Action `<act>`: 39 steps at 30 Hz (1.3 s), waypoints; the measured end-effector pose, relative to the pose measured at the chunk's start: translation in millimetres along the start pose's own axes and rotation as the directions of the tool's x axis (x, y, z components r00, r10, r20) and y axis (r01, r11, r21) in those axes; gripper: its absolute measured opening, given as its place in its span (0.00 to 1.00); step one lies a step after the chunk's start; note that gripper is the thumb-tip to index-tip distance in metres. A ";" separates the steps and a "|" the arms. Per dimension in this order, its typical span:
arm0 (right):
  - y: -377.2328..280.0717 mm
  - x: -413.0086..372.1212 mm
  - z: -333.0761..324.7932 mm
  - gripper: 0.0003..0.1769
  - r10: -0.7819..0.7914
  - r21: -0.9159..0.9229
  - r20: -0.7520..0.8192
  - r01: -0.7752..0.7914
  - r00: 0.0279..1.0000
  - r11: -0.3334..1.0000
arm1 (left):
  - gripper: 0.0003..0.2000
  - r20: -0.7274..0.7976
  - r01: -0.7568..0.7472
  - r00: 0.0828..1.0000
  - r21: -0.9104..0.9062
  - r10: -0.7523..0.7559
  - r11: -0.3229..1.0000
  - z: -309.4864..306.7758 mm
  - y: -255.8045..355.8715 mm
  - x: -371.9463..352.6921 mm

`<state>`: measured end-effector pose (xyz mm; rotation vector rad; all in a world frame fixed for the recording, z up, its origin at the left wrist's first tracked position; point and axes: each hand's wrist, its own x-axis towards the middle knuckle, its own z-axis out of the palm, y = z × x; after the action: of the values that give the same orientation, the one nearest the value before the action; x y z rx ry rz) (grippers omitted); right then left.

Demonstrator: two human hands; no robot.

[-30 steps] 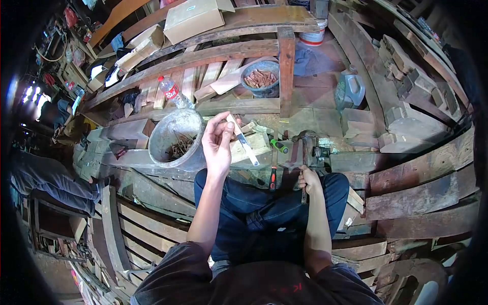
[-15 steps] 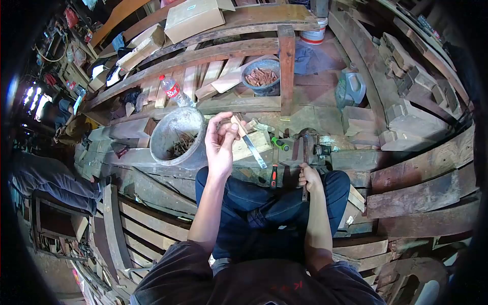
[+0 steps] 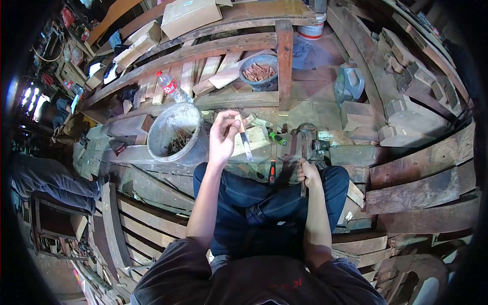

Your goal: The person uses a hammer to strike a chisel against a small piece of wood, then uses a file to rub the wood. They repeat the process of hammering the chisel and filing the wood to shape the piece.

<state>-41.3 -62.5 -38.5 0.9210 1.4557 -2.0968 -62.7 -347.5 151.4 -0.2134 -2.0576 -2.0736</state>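
My left hand (image 3: pixel 224 133) is raised and pinches the wooden handle of a chisel (image 3: pixel 245 143), whose blade points down over a pale wood block (image 3: pixel 258 142). Lower on the right, my right hand (image 3: pixel 308 173) is wrapped round the handle of a hammer (image 3: pixel 304 142); its head is at the far end. Between the hands lie a green-handled tool (image 3: pixel 278 139) and a tool with a red and black handle (image 3: pixel 272 172). Beside my left hand stands a grey bucket (image 3: pixel 197 150) with thin brown pieces inside.
Beyond the bucket stands a plastic bottle (image 3: pixel 173 87). A basin (image 3: pixel 267 85) of wooden pieces sits behind a wooden post (image 3: pixel 284 66). A jug (image 3: pixel 349 84) and stacked beams (image 3: pixel 414 119) are at the right. Another person's legs (image 3: pixel 56 178) show at the left.
The chisel in my left hand has turned more upright, its blade tip moving left. My right hand still holds the hammer. The whole view has shifted slightly.
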 end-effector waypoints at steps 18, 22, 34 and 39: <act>-0.4 -4.4 1.2 0.11 0.024 -0.030 -0.008 -0.025 1.000 0.999 | 0.07 0.550 -0.201 0.790 0.651 -0.272 0.732 -47.4 -276.8 80.9; -1.8 -6.3 3.0 0.12 0.019 -0.042 -0.040 -0.021 0.999 0.999 | 0.09 0.484 -0.349 0.872 0.715 -0.069 0.606 -42.6 -243.5 69.0; -4.0 -5.9 4.0 0.11 0.049 -0.060 -0.020 -0.051 0.999 0.997 | 0.15 0.329 -0.220 0.920 0.882 -0.213 0.416 -47.9 -210.5 42.2; -5.6 -13.2 5.9 0.11 0.011 -0.046 -0.026 -0.012 1.000 0.999 | 0.15 0.386 -0.286 0.899 0.876 -0.206 0.389 -45.0 -222.0 43.3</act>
<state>-37.6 -66.3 -24.0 0.9397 1.5023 -2.0414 -158.1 -394.1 -53.3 -0.5512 -3.0776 -0.5099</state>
